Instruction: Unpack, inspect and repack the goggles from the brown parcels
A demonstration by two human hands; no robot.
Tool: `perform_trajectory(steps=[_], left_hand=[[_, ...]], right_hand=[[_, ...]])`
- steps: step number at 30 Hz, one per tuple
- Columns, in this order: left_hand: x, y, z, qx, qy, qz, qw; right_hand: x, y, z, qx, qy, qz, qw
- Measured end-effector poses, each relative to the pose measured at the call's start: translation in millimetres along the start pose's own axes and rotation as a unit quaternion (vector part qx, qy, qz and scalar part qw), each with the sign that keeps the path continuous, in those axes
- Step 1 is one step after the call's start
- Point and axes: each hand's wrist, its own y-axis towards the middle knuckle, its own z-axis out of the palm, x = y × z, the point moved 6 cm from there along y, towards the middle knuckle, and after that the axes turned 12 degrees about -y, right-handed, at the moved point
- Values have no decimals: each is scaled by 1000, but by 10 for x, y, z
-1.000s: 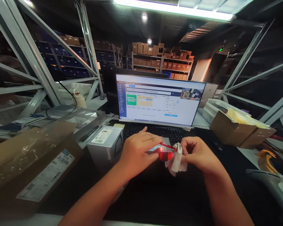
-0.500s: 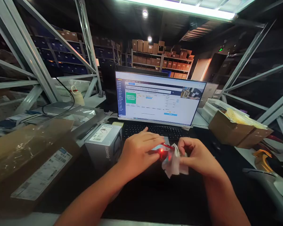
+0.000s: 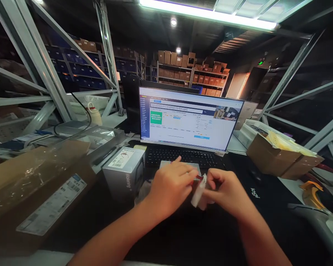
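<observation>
My left hand (image 3: 172,186) is closed, with thumb and fingers pinching a small shiny red item (image 3: 199,177) whose kind I cannot make out. My right hand (image 3: 226,188) is closed too, pinching a crumpled white tissue (image 3: 199,195) against the red item's right end. Both hands are above the black desk mat, in front of the keyboard (image 3: 180,153). Just behind the left hand lies a shallow pale box (image 3: 194,167), partly covered by it. Some clear plastic (image 3: 142,192) shows beside the left wrist. A grey printed box (image 3: 122,181) stands to the left.
A lit monitor (image 3: 188,127) stands behind the keyboard. On the left lies a large brown carton (image 3: 5,221) with clear wrap. To the right are a mouse (image 3: 255,174), an open carton (image 3: 274,153) with yellow packing, and an orange-and-black tool (image 3: 312,195).
The tissue has shifted and folded narrower at the red item. A red glow seen there earlier is no longer visible. More of the pale box shows behind my left hand, and the view has shifted slightly.
</observation>
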Motion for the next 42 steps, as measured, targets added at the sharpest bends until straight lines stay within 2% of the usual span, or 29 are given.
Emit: perform_trajectory(steps=[3, 6, 9, 14, 19, 22, 26, 29, 31, 33, 36, 38, 40, 42], left_hand=[[-40, -10, 19, 1, 23, 29, 999], [18, 7, -35, 13, -38, -12, 999], [43, 26, -98, 20, -87, -52, 995], [38, 26, -122, 7, -114, -73, 991], [51, 6, -91, -11, -89, -56, 994], [17, -10, -79, -22, -40, -30, 998], [-95, -27, 0, -5, 44, 29, 999], [-173, -39, 73, 13, 86, 103, 991], [-169, -36, 64, 8, 89, 131, 987], [-125, -14, 24, 16, 76, 130, 988], [-52, 31, -49, 44, 40, 95, 994], [-22, 56, -104, 42, 1, 65, 997], [6, 72, -147, 27, -45, 33, 998], [39, 79, -165, 13, -89, 3, 996]], right_hand=[[67, -2, 88, -21, -12, -12, 1000], [28, -23, 106, 77, 93, -3, 993], [-59, -79, 49, 182, 197, -2, 963], [-221, -83, -58, 202, 229, -15, 952], [-180, -36, -201, 145, 178, -60, 971], [-138, -33, -238, 94, 133, -48, 985], [-63, -33, -82, 20, 84, -14, 996], [30, -26, 12, -58, 19, -28, 998], [59, -22, 9, -76, 10, -42, 996], [54, -18, -20, -37, 30, -60, 997], [30, -55, -77, 73, 42, -95, 992], [-17, -99, -105, 135, 62, -86, 985], [-67, -137, -129, 169, 91, -62, 979], [-81, -158, -168, 170, 90, -69, 979]])
